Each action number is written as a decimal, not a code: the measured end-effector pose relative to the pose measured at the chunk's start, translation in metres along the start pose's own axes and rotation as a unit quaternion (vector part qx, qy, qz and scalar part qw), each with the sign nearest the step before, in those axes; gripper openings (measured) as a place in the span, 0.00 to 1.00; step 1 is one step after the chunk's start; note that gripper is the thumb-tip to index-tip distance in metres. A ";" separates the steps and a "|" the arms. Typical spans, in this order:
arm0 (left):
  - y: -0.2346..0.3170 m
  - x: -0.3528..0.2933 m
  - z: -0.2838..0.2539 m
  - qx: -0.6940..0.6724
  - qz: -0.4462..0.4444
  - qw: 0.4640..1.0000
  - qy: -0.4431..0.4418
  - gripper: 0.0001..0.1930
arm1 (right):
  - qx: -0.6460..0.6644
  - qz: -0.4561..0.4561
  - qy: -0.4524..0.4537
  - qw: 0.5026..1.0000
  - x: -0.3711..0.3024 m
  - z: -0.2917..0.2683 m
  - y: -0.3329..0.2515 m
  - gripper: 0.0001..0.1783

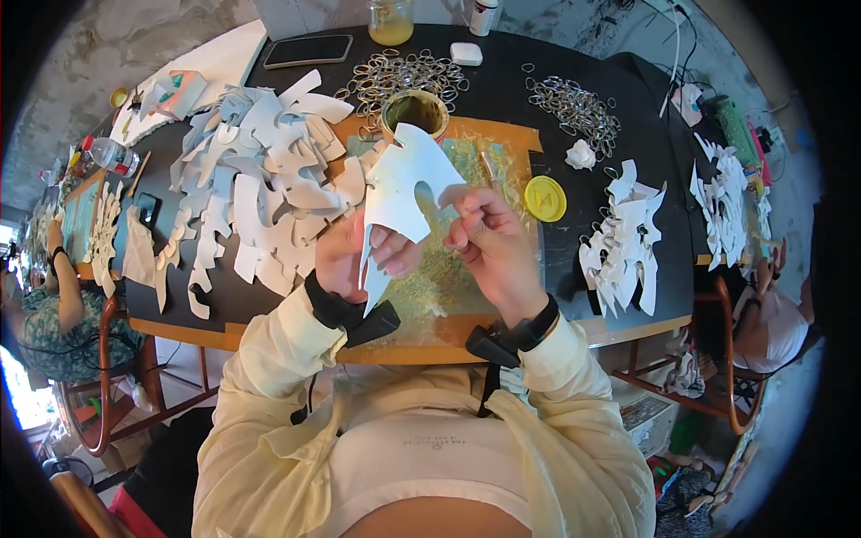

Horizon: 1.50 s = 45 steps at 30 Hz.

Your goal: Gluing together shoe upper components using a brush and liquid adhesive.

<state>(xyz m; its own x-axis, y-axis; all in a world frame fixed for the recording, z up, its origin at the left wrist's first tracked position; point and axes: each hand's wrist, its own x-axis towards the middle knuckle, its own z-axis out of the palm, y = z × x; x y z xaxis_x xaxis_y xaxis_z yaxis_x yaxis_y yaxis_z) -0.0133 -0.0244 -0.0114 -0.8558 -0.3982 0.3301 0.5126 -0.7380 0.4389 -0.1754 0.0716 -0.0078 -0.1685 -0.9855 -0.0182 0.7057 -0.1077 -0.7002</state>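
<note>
- 2 hands hold 1 white cut-out piece (pixel 405 184) above the bench (pixel 574 54): left hand (pixel 354 255) fingers grip its lower point, right hand (pixel 489 238) fingers pinch its edge.
- Seemingly mid-handling; next calls for a steady grip.

Work surface: 1 long black-topped table (pixel 592 81) with a worn wooden front edge, carried on a reddish-brown metal frame (pixel 152 377). Wall (pixel 108 45) behind — rough, mottled grey plaster. Floor (pixel 193 359) beneath the table pale. Seating: curved metal chairs (pixel 731 359) at both ends, occupied. Strong daylight enters at the far left edge (pixel 22 394) — source not visible.
</note>
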 end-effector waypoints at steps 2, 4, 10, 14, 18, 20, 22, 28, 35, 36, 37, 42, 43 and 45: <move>0.000 0.000 -0.001 0.001 0.000 1.000 -0.002 0.14 | -0.005 -0.019 0.009 1.000 0.000 -0.002 0.002 0.07; 0.000 -0.001 -0.001 0.003 0.001 1.000 -0.002 0.14 | -0.024 -0.036 0.029 0.999 -0.001 -0.002 0.003 0.07; 0.001 -0.001 0.001 0.000 0.003 1.000 0.008 0.14 | -0.015 -0.046 0.059 0.997 0.003 -0.007 0.001 0.06; -0.001 -0.001 0.000 0.003 0.003 1.000 0.019 0.15 | -0.002 -0.036 0.096 0.995 0.005 -0.001 -0.001 0.06; -0.002 -0.001 0.000 0.013 -0.001 1.000 0.025 0.16 | 0.003 -0.078 0.098 0.992 0.006 0.001 0.003 0.06; -0.003 -0.003 0.000 0.016 0.001 0.999 0.028 0.16 | 0.023 -0.078 0.084 0.993 0.006 -0.003 0.003 0.06; -0.003 -0.003 0.000 0.018 0.004 0.999 0.031 0.16 | 0.018 -0.079 0.085 0.993 0.004 -0.008 0.003 0.06; -0.001 -0.002 0.004 0.037 -0.012 0.999 0.038 0.17 | 0.010 -0.079 0.119 0.990 0.004 -0.009 -0.001 0.06; -0.002 -0.004 0.001 0.016 -0.004 0.999 0.032 0.16 | -0.182 -0.099 0.100 0.973 -0.004 -0.002 -0.008 0.06; -0.002 -0.005 0.001 0.012 -0.005 0.999 0.046 0.15 | -0.182 -0.100 0.099 0.973 -0.003 -0.001 -0.008 0.06; -0.003 -0.006 0.000 0.012 -0.005 0.999 0.046 0.15 | -0.179 -0.105 0.095 0.974 -0.003 -0.001 -0.008 0.09; -0.004 -0.002 0.008 0.030 -0.006 0.997 0.072 0.13 | -0.166 -0.101 0.091 0.977 0.001 -0.010 -0.012 0.20; -0.004 -0.002 0.009 0.031 -0.006 0.997 0.072 0.13 | -0.156 -0.090 0.101 0.978 0.002 -0.012 -0.012 0.22; -0.004 0.000 0.010 0.040 -0.014 0.997 0.065 0.13 | -0.146 -0.079 0.112 0.980 0.004 -0.014 -0.014 0.23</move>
<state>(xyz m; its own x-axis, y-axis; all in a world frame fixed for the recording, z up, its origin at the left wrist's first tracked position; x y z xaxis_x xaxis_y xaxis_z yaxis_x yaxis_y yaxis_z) -0.0143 -0.0162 -0.0049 -0.8687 -0.4495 0.2080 0.4882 -0.7057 0.5135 -0.1954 0.0711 -0.0082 -0.4294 -0.9028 -0.0253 0.4366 -0.1830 -0.8809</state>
